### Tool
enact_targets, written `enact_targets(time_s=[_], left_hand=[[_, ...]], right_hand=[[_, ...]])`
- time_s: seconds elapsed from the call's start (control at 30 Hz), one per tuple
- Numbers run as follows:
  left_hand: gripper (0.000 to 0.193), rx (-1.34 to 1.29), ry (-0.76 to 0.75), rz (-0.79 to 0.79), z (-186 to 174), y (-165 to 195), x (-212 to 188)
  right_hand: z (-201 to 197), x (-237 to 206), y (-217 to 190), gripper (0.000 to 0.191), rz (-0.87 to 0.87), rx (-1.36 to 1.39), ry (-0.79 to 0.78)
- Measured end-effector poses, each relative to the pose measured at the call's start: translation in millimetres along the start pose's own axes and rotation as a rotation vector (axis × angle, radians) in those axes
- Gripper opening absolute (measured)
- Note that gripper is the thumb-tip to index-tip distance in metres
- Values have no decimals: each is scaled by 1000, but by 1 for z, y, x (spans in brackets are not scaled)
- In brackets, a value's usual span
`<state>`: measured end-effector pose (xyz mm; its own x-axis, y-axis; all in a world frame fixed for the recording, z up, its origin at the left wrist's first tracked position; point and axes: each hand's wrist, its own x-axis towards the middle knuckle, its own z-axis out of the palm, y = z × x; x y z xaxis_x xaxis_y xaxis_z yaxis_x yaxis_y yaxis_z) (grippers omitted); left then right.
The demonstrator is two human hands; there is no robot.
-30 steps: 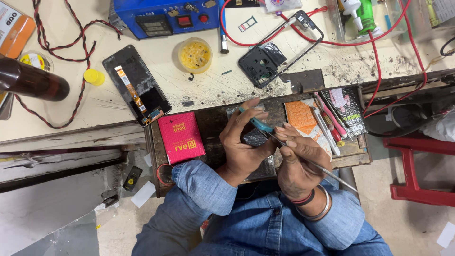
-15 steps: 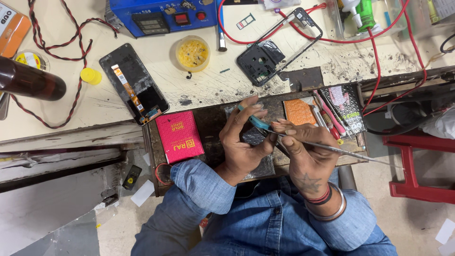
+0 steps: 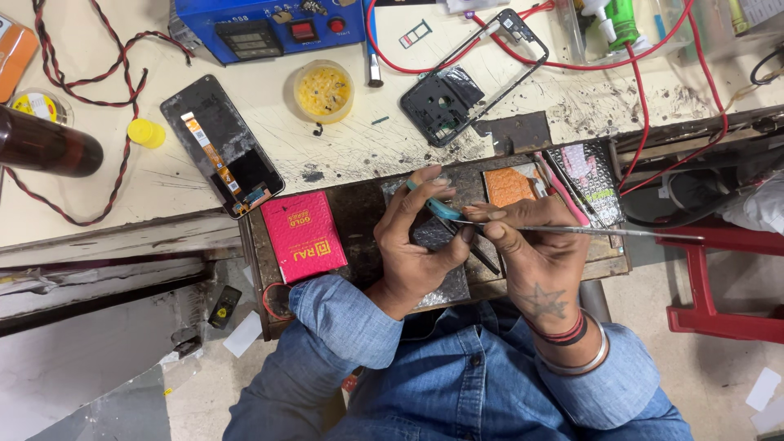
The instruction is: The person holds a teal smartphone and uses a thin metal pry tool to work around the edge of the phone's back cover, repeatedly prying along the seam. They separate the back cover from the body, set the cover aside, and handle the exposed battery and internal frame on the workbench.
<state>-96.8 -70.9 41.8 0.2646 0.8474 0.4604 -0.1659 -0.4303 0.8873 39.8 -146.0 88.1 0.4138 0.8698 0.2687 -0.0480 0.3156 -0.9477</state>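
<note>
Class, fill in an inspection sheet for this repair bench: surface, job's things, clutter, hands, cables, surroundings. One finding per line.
Surface: scratched, stained cream benchtop above an open wooden drawer.
Job's things: thin metal tweezers; small teal-tipped part, details too small to tell.
Clutter: black phone screen panel with orange flex strip, black phone frame, round yellow paste tub, pink box, brown bottle.
Hands: left hand pinches the part; right hand holds the tweezers.
Cables: red lead; twisted red-black wire.
Surroundings: blue power supply unit, red stool.
</note>
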Motion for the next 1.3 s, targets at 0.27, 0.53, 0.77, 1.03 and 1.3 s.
enact_targets(time_s=[0.27,0.53,0.77,1.03,1.3], left_hand=[[56,23,2,7,0,1,1],[55,47,6,18,0,1,0],[54,35,4,4,0,1,0],[52,54,9,23,2,4,-1],[57,120,-69,50,2,7,-2]], right_hand=[[-1,3,-2,12,35,-11,-5],[-2,3,1,12,46,-9,6],[-4,2,3,12,63,-14,18],[-6,3,1,11,192,63,7],[0,-14,1,12,-189,101,-37]])
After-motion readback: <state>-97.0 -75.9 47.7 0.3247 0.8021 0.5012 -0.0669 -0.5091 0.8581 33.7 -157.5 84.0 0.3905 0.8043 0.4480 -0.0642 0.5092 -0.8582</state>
